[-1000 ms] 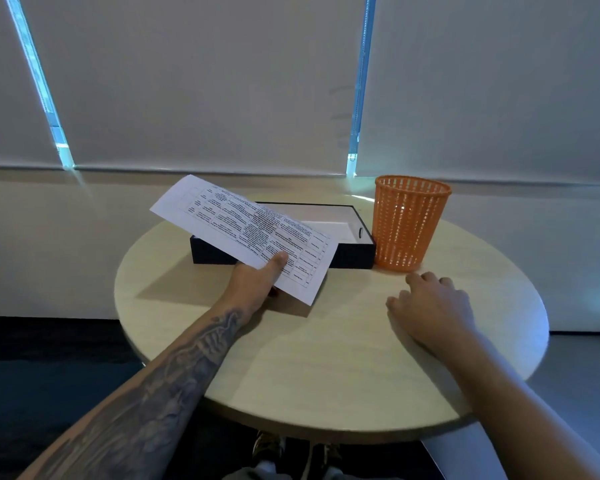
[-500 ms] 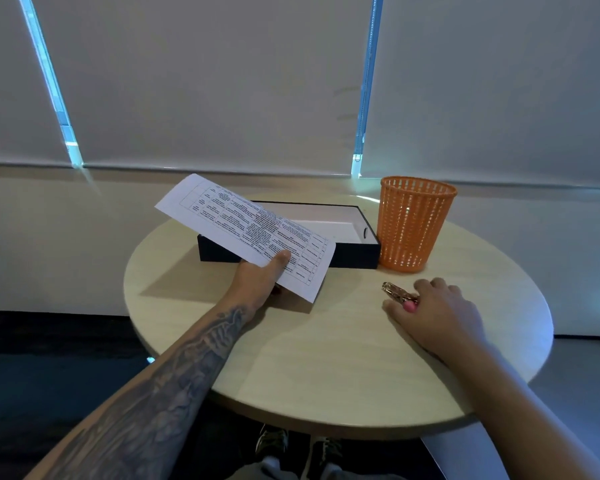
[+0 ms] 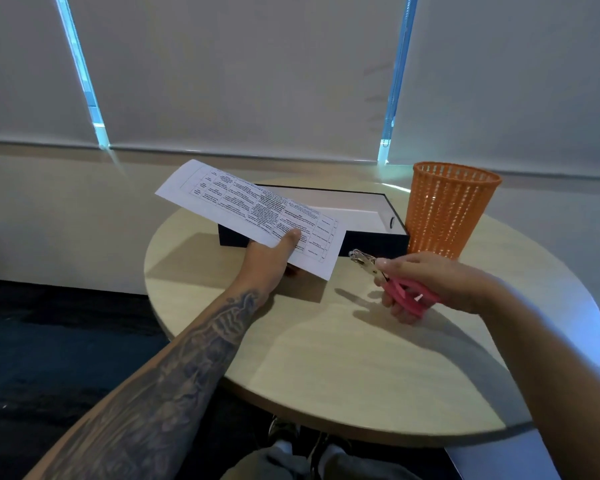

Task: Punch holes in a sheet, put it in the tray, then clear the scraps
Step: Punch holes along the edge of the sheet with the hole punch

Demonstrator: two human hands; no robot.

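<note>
A round, pale wooden table (image 3: 326,358) is seen from the seat at its 6 o'clock edge. The right forearm cuts off part of its rim at 4 o'clock.

The left hand (image 3: 269,259), at about 10 o'clock, holds a printed sheet (image 3: 253,213) up off the tabletop. The thumb presses on top near the sheet's near edge, and the fingers underneath are hidden by the paper. The sheet slopes up and away to the left, and its print is too small to read. It covers the left part of a dark tray (image 3: 378,242) with a white inside, at 12 o'clock.

The right hand (image 3: 430,282), near 3 o'clock, is curled round the pink handles of a hole punch (image 3: 395,285) and holds it above the table. The punch's metal head points at the sheet's right corner, close but apart. Whether its jaws are closed cannot be told.

An orange mesh basket (image 3: 447,216) stands upright at 1 o'clock by the tray's right end. Whether the two touch is unclear.
</note>
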